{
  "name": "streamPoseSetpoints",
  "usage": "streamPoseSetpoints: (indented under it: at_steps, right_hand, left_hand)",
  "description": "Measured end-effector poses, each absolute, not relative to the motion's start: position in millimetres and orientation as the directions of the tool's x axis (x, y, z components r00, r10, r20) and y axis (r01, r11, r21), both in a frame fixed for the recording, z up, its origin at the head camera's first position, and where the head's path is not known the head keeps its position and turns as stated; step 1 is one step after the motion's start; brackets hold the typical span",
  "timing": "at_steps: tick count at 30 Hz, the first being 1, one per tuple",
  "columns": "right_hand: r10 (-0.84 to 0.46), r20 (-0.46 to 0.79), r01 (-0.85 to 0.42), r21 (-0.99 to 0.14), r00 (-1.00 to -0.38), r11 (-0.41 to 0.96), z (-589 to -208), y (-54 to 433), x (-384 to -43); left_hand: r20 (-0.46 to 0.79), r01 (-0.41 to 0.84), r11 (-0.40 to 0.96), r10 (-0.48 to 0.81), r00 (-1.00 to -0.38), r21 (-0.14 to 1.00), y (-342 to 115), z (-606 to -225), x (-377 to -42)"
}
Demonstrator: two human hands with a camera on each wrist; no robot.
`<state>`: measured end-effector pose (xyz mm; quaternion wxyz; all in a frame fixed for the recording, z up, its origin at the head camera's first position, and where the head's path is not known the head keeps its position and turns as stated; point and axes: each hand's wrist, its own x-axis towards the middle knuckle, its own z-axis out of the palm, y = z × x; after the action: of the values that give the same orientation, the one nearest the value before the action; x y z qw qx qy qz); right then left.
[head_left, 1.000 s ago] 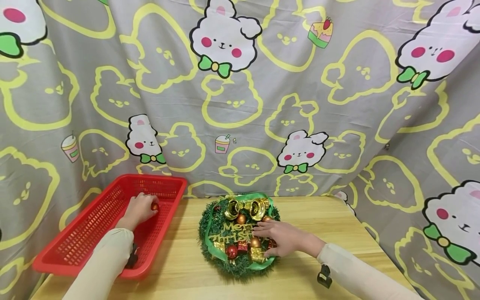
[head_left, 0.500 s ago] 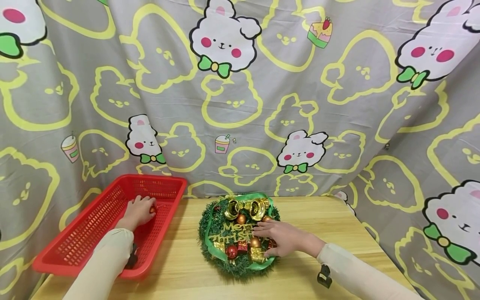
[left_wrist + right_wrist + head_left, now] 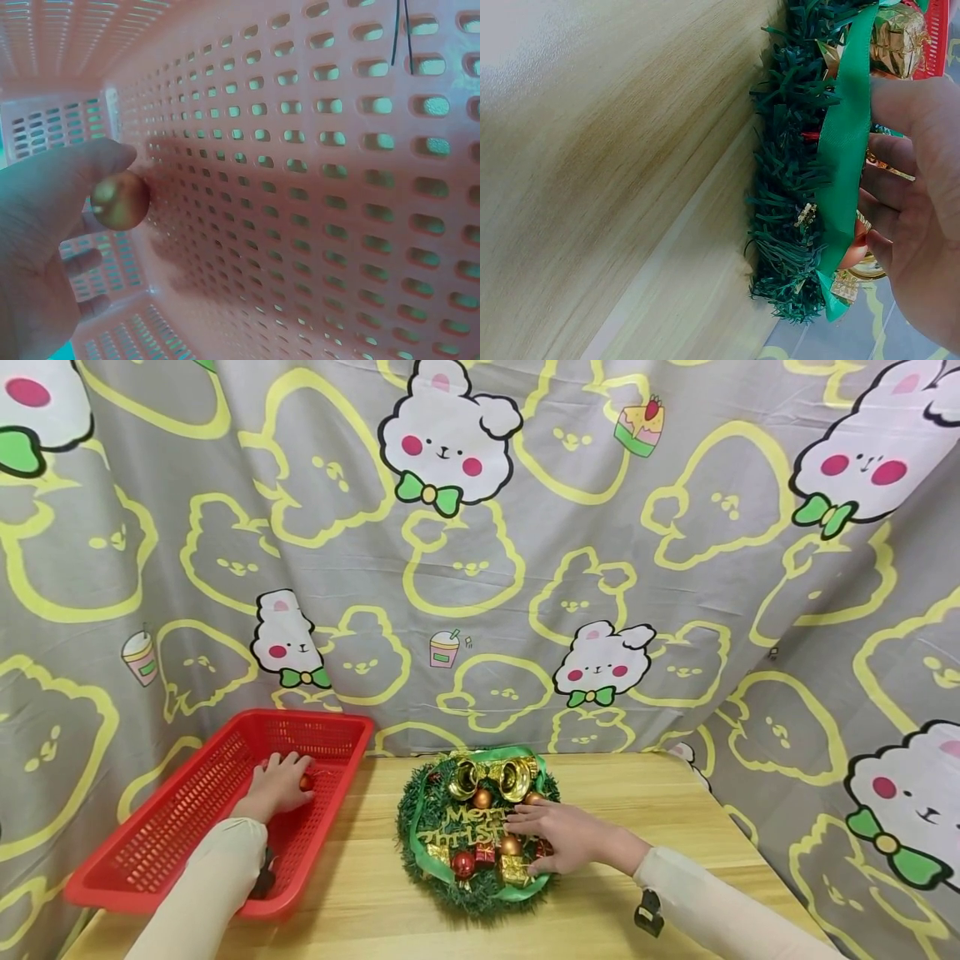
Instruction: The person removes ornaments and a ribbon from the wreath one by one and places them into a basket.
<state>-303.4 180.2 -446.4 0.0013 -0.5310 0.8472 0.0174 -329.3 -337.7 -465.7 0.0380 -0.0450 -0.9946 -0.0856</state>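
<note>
My left hand [image 3: 281, 787] is inside the red plastic basket [image 3: 352, 752], its fingers spread. Beside the thumb, close over the basket's perforated floor, is a small copper-coloured bauble [image 3: 120, 200]; it also shows at the hand's right edge in the head view. On the table lies a green Christmas wreath [image 3: 420, 810] with gold bells [image 3: 516, 778], baubles, small wrapped gift boxes, gold lettering and a green ribbon [image 3: 847, 142]. My right hand [image 3: 562, 835] rests on the wreath's right side with its fingers extended, covering part of the lettering.
The basket stands at the left of the wooden table [image 3: 622, 910], left of the wreath. A grey curtain [image 3: 480, 635] with rabbit prints hangs behind and at both sides. A black strap piece [image 3: 648, 912] hangs at the right sleeve.
The left hand's fingers have spread apart around the copper bauble, which sits slightly lower inside the basket. My right hand and the wreath have stayed put.
</note>
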Motion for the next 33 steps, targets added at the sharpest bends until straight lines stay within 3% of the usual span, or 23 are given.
streamPoseSetpoints:
  at_steps: [8, 18, 27, 33]
  right_hand:
    - [-0.9, -0.021, -0.9, 0.006, -0.435, 0.435, -447, 182, -303]
    - [-0.91, -0.002, -0.91, -0.006, -0.415, 0.415, -447, 182, -305]
    - [-0.914, 0.008, -0.914, 0.007, -0.405, 0.405, -449, 182, -304]
    - [-0.902, -0.011, -0.902, 0.003, -0.432, 0.432, -447, 181, -304]
  left_hand:
    - [0.122, 0.106, 0.978, 0.085, -0.989, 0.179, -331, -462, -329]
    - [0.279, 0.147, 0.969, 0.088, -0.956, 0.2, -322, -447, -336]
    - [0.309, 0.209, 0.955, 0.137, -0.941, 0.212, -307, -420, -336]
    - [0.348, 0.255, 0.935, 0.16, -0.924, 0.248, -295, -399, -335]
